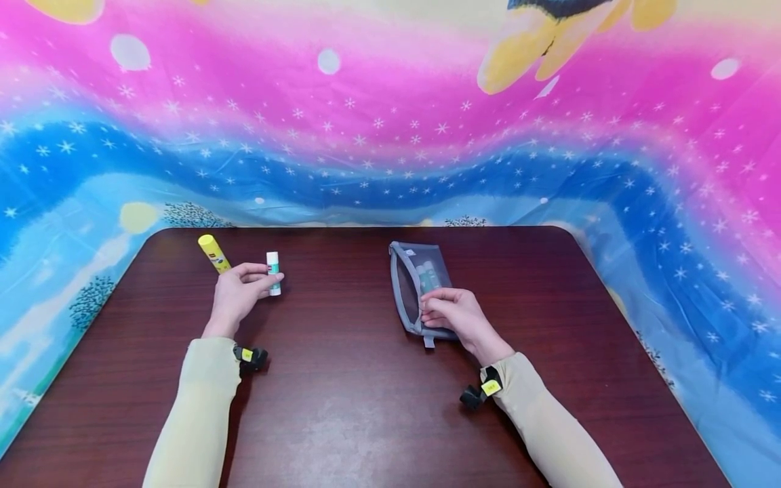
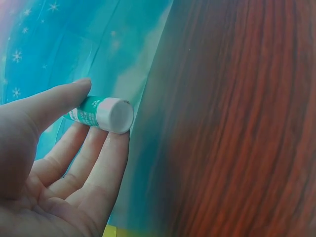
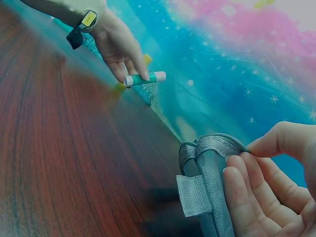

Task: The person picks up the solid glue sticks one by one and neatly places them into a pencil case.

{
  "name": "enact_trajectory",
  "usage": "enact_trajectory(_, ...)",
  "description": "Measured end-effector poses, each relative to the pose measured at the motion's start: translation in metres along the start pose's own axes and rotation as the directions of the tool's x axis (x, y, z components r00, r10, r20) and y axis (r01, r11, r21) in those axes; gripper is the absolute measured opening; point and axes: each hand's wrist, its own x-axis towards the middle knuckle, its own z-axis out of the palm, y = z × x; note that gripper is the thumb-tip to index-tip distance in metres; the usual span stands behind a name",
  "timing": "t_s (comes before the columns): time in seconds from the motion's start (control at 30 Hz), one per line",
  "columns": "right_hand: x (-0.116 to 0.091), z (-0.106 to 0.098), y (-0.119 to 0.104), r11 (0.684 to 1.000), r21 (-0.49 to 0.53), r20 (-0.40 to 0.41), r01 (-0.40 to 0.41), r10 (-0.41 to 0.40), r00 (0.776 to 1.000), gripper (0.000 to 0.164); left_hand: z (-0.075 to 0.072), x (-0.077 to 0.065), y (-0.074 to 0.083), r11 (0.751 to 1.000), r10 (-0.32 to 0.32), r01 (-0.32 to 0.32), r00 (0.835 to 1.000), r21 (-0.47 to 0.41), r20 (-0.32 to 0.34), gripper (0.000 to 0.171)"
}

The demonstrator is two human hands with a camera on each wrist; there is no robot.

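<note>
Between thumb and fingers my left hand (image 1: pixel 236 295) pinches a white-capped glue stick (image 1: pixel 273 274) with a green label, held upright above the table. In the left wrist view the glue stick's white end (image 2: pixel 116 116) faces the camera. My right hand (image 1: pixel 457 315) pinches the edge of a grey mesh zipper pouch (image 1: pixel 405 298), whose zipped mouth gapes toward the left. Through the mesh, green-and-white glue sticks (image 1: pixel 429 274) show inside. Up close in the right wrist view, thumb and fingertips grip the pouch's zipper edge (image 3: pixel 219 143) near a fabric tab (image 3: pixel 193 196).
A yellow glue stick tube (image 1: pixel 212 252) lies just beyond my left hand, partly hidden by it. The dark wooden table (image 1: pixel 342 379) ends at a patterned cloth (image 1: pixel 366 135) along the back and sides. Each wrist wears a black camera strap.
</note>
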Motion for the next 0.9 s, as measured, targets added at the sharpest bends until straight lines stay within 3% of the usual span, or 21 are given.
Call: enact_trajectory(0.9,0.002,0.001,0.001,1.0,0.005,-0.012,-0.007,0.007,1.0,0.02,0.023,0.001,0.009,0.998,-0.009,0.015,0.996,-0.062,0.089,0.057)
